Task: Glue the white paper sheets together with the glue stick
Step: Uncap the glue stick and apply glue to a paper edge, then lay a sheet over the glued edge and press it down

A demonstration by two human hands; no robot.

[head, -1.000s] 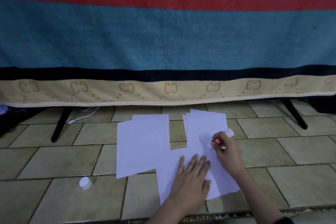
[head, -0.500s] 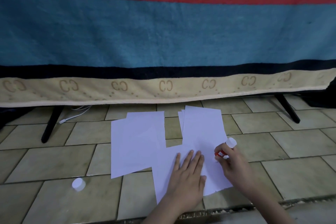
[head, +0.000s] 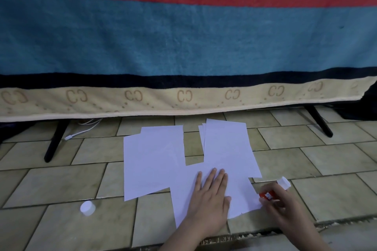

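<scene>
Several white paper sheets lie on the tiled floor. One stack sits at the left, another stack at the right, and a near sheet overlaps both. My left hand presses flat on the near sheet with fingers straight. My right hand grips a red and white glue stick at that sheet's right edge, its tip toward the paper. The stick's white cap lies on the floor at the left.
A blue, red and beige striped blanket hangs over a stand with black legs just behind the papers. A white cable lies under it. A mat edge runs along the near side.
My right hand has slid the glue stick down the right-hand sheet toward me, to the near sheet's right edge. My left hand stays pressed on the near sheet.
</scene>
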